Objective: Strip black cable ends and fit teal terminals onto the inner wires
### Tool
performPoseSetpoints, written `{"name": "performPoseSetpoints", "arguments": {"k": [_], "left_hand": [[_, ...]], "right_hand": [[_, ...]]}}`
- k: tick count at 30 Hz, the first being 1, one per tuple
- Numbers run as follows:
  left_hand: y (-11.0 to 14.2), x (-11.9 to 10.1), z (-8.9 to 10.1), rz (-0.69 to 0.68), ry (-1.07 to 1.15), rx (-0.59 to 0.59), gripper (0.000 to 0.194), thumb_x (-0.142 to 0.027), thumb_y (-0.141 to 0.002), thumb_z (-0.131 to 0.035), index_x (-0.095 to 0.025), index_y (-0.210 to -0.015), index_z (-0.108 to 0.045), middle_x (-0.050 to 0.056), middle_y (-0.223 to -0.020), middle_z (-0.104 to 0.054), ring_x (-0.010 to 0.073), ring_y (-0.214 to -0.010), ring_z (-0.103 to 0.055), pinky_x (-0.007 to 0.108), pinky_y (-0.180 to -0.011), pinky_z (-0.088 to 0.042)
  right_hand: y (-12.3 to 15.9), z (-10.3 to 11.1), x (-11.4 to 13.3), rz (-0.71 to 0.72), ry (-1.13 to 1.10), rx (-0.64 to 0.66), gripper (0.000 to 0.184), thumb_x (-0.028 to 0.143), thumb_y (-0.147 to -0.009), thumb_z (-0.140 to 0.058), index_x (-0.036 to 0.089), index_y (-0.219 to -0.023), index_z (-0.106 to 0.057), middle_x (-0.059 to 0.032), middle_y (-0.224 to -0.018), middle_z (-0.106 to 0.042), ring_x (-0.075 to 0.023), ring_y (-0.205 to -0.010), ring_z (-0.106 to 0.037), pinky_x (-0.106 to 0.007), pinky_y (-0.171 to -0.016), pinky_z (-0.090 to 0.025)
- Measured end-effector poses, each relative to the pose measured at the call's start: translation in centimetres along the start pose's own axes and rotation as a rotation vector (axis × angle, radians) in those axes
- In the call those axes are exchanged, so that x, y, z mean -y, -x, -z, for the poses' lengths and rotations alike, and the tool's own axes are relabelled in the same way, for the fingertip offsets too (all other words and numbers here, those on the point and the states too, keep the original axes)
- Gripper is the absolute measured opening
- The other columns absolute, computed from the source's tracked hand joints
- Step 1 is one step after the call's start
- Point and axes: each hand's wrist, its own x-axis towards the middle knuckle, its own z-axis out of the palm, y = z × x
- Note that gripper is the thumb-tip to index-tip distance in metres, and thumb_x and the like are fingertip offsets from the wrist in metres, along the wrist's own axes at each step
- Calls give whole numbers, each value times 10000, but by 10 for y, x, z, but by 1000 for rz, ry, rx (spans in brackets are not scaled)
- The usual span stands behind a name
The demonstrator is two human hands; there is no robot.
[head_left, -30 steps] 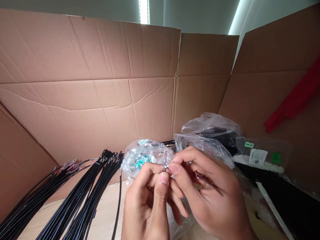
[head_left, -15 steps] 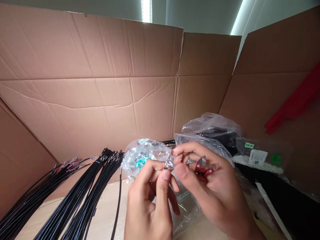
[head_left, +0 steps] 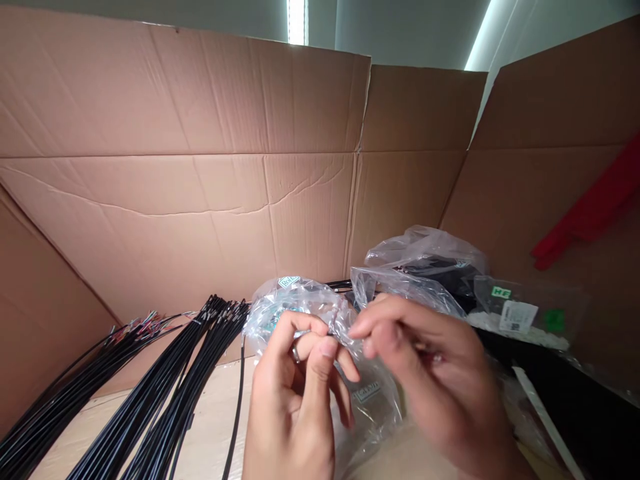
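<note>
Two ceiling lights [head_left: 296, 20] burn out to pure white at the top of the view, and their glow falls softly and evenly over the cardboard [head_left: 200, 113], leaving only faint shadows in its creases. The bag [head_left: 295, 307] throws small glints of glare. The right hand [head_left: 430, 367] is smeared by motion blur, while the left hand [head_left: 290, 400] looks sharper. The wires [head_left: 140, 393] and black sheet [head_left: 575, 400] sit dark, and wide-angle distortion bows the edges
</note>
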Motion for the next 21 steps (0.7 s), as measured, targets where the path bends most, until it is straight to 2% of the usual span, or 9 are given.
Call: {"name": "performPoseSetpoints", "arguments": {"k": [2, 4, 7, 9, 13, 16, 21], "left_hand": [[-1, 2, 4, 45, 50, 103, 229, -421, -1027, -536, -206, -958, -494, -2, -752, -678, 74, -478, -543, 182, -496, -423], [-2, 3, 6, 75, 96, 176, 231, -417, -1028, -532, -203, -956, -485, -4, -720, -671, 78, -461, -534, 189, -486, -407], [-4, 6, 7, 84, 134, 237, 236, -401, -1016, -558, -190, -932, -489, -4, -676, -655, 73, -427, -503, 184, -457, -376], [-4, 7, 6, 87, 155, 253, 216, -375, -1014, -565, -185, -940, -496, 5, -670, -664, 71, -422, -506, 175, -450, -366], [-5, 14, 8, 131, 270, 345, 204, -366, -1015, -570, -186, -941, -509, -1, -608, -659, 57, -377, -478, 138, -402, -315], [-6, 20, 9, 170, 408, 433, 195, -367, -1012, -578, -188, -958, -522, -11, -581, -653, 32, -335, -407, 113, -373, -275], [-9, 24, 9, 198, 512, 508, 197, -353, -987, -623, -190, -939, -524, -24, -535, -621, 31, -327, -402, 94, -360, -250]], "right_hand": [[-1, 3, -6, -94, -78, -69, 221, 353, -1012, -589, 235, -847, -677, 60, -609, -498, -55, -516, -413, -182, -477, -329], [-2, 5, -12, -166, -169, -18, 203, 394, -995, -618, 236, -894, -695, 69, -565, -443, -53, -490, -367, -184, -457, -292], [-3, 5, -17, -212, -316, 110, 151, 384, -970, -664, 251, -1011, -723, 60, -586, -543, -57, -501, -458, -182, -490, -349], [-5, 5, -19, -195, -372, 139, 107, 340, -948, -702, 241, -960, -741, 30, -690, -641, -70, -591, -561, -186, -572, -429], [-8, 6, -25, -123, -517, 174, 87, 298, -901, -760, 222, -858, -769, 2, -776, -650, -98, -732, -600, -209, -681, -469], [-9, 5, -29, -169, -696, 231, 76, 288, -880, -776, 221, -847, -789, -12, -796, -627, -99, -676, -562, -220, -596, -435], [-8, 2, -30, -295, -856, 331, 126, 314, -897, -748, 215, -830, -790, -12, -753, -552, -90, -592, -485, -233, -510, -311]]}}
